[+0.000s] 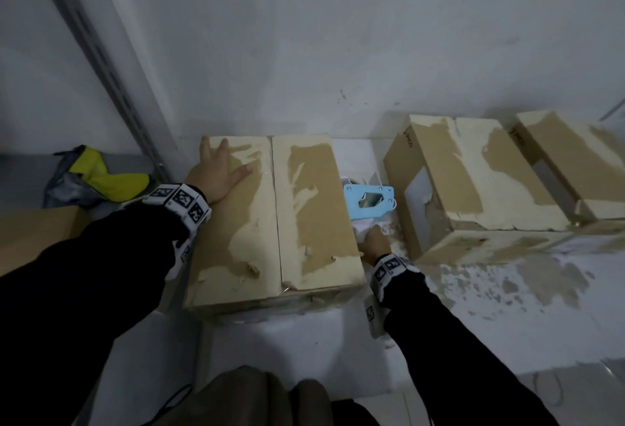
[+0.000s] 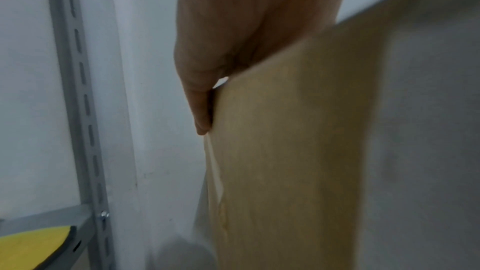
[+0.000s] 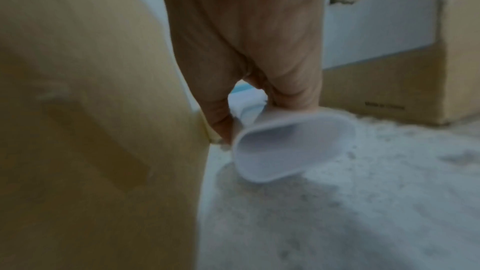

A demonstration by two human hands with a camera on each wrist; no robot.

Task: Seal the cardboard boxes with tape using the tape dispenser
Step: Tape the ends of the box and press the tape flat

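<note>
Currently | left hand (image 1: 216, 173): flat, fingers spread, pressing cardboard box (image 1: 274, 219) top | right hand (image 1: 373, 241): wrapped round handle of tape dispenser (image 1: 368, 200), low beside box's right side | advice: keep flaps butted, draw tape straight along centre seam (image 1: 276, 209).

Both arms in long black sleeves (image 1: 84, 273), loose fabric, reaching to wrists. Each wrist wrapped by white band set with square black-and-white coded marker tiles: left wrist band (image 1: 181, 204) shows several tiles in row, white strap trailing down along sleeve; right wrist band (image 1: 389, 266) shows two tiles, further white piece with marker lower on forearm. Hands bare. Dark grey-brown trouser knees (image 1: 257, 398) at bottom edge.
</note>
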